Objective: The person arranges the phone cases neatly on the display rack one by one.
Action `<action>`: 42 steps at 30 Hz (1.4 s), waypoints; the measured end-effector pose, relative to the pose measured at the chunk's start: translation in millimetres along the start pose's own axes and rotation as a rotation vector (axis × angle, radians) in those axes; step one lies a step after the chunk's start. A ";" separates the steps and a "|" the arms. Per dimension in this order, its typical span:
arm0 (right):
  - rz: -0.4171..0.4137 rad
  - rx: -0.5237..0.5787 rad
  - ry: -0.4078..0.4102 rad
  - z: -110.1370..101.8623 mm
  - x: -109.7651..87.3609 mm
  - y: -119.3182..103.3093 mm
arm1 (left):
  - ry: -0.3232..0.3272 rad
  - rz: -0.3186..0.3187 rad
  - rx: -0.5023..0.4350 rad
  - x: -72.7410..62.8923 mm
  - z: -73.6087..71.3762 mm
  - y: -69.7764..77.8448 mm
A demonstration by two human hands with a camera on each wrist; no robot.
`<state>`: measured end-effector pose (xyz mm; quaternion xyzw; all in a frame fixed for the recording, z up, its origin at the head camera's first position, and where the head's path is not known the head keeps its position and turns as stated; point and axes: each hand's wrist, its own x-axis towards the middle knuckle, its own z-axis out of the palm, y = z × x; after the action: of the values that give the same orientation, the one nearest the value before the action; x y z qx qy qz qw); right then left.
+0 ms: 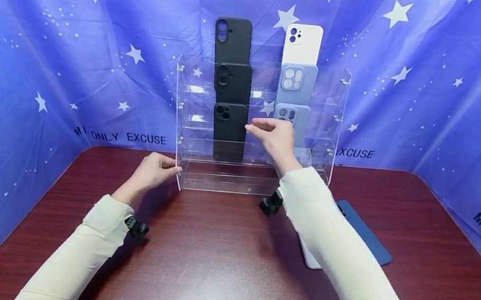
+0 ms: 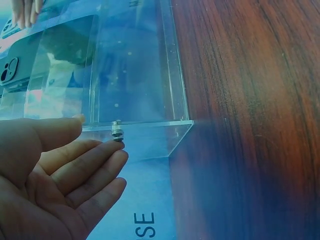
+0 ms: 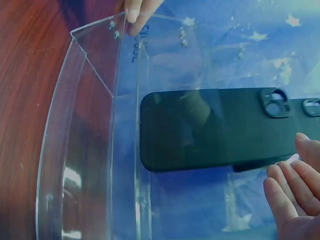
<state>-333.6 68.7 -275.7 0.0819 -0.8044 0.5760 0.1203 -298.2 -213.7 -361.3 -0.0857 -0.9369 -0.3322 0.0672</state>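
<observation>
A clear acrylic display stand [image 1: 215, 186] with stepped tiers stands at the back of the table. My left hand [image 1: 152, 172] pinches its left side panel, with the thumb at the panel and the fingers along the outer face [image 2: 95, 175]. Three black phone cases [image 1: 229, 135] rise in a column on the tiers. Beside the lowest black case [image 3: 210, 130], my right hand [image 1: 274, 137] has its thumb and fingertips at the right edge, gripping nothing. Behind this hand is a column of two light blue cases [image 1: 297, 82] with a white case [image 1: 308, 49] on top.
A dark blue phone case [image 1: 366, 234] lies on the table right of the stand, partly under my right sleeve. Near it the edge of a pale case [image 1: 311, 260] shows. A blue star-patterned curtain [image 1: 140, 9] surrounds the wooden table [image 1: 199, 271].
</observation>
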 end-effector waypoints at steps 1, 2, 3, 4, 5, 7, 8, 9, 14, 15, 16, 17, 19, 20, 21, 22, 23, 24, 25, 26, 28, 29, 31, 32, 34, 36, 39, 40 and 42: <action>-0.015 -0.005 -0.008 -5.2 -2.9 -0.9 | -0.001 -0.001 -0.002 0.2 0.0 0.2; -0.029 -0.012 -0.016 -11.0 -5.6 -1.3 | -0.001 -0.002 -0.002 0.4 0.2 0.2; -0.040 -0.022 -0.024 -17.3 -8.4 -1.1 | -0.001 -0.003 -0.002 0.6 0.3 0.2; -0.049 -0.041 -0.031 -24.1 -11.4 -0.8 | 0.000 -0.002 -0.001 0.9 0.5 0.2; -0.053 -0.063 -0.037 -31.2 -14.4 0.2 | 0.001 -0.002 0.001 1.2 0.5 0.0; -0.070 -0.112 -0.052 -46.2 -20.6 4.0 | 0.003 -0.003 0.006 1.3 0.5 -0.5; -0.073 -0.131 -0.060 -53.8 -23.9 6.8 | 0.004 -0.003 0.008 1.4 0.5 -0.9; -0.076 -0.150 -0.068 -61.4 -27.2 10.4 | 0.004 0.000 0.008 1.6 0.4 -1.2; -0.073 -0.206 -0.138 -99.7 -46.6 36.7 | 0.014 0.004 0.005 0.3 -1.3 -1.4; -0.063 -0.222 -0.160 -106.9 -50.9 43.2 | 0.017 0.003 0.003 -0.1 -1.8 -1.4; -0.057 -0.235 -0.181 -114.0 -55.3 50.1 | 0.019 0.001 0.002 -0.7 -2.3 -1.3; -0.041 -0.247 -0.198 -120.8 -59.9 56.8 | 0.020 0.000 0.001 -0.8 -2.5 -1.4; -0.017 -0.272 -0.232 -133.9 -69.0 72.0 | 0.019 0.000 0.004 -0.8 -2.4 -1.7; -0.007 -0.279 -0.246 -140.4 -73.3 79.8 | 0.016 0.002 0.005 -0.7 -2.1 -1.8; 0.002 -0.282 -0.250 -146.4 -77.6 87.5 | 0.013 0.004 0.004 -0.5 -1.7 -1.8; 0.017 -0.277 -0.250 -152.2 -81.3 94.9 | 0.011 0.006 0.007 -0.2 -1.2 -1.8; 0.032 -0.276 -0.247 -157.8 -84.6 102.0 | 0.010 0.007 0.007 0.3 -0.7 -1.9; 0.045 -0.272 -0.243 -163.0 -87.5 108.7 | 0.010 0.009 0.009 0.6 -0.1 -2.0; 0.048 -0.277 -0.244 -168.1 -90.0 114.7 | 0.009 0.009 0.008 0.9 0.3 -1.8; 0.052 -0.285 -0.244 -172.9 -92.2 119.9 | 0.008 0.012 0.009 1.1 0.7 -1.8; 0.070 -0.309 -0.246 -180.8 -96.3 127.9 | 0.011 0.006 0.007 1.6 1.3 -1.6; 0.072 -0.319 -0.249 -184.2 -98.1 131.2 | 0.011 0.006 0.006 1.7 1.5 -1.2; 0.080 -0.341 -0.257 -190.2 -101.6 136.7 | 0.013 0.004 0.007 1.7 1.5 -0.9; 0.090 -0.351 -0.256 -192.5 -103.2 139.1 | 0.013 0.001 0.006 1.5 1.5 -0.6; 0.119 -0.355 -0.257 -196.4 -105.9 143.5 | 0.014 -0.006 0.004 1.2 1.4 -0.4; 0.147 -0.350 -0.269 -199.7 -107.7 148.4 | 0.011 -0.007 0.010 0.9 1.2 -0.8; 0.175 -0.332 -0.301 -203.3 -109.5 155.5 | 0.008 -0.009 0.007 1.3 1.5 -0.8; 0.175 -0.325 -0.314 -204.1 -109.8 157.9 | 0.008 -0.007 0.008 1.4 1.3 -0.7; 0.166 -0.333 -0.326 -204.7 -110.5 162.0 | 0.006 -0.009 0.003 1.7 1.2 -0.1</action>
<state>-251.2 314.1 -391.5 0.0862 -0.9009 0.4228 -0.0471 -299.9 -212.8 -362.0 -0.0805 -0.9376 -0.3312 0.0689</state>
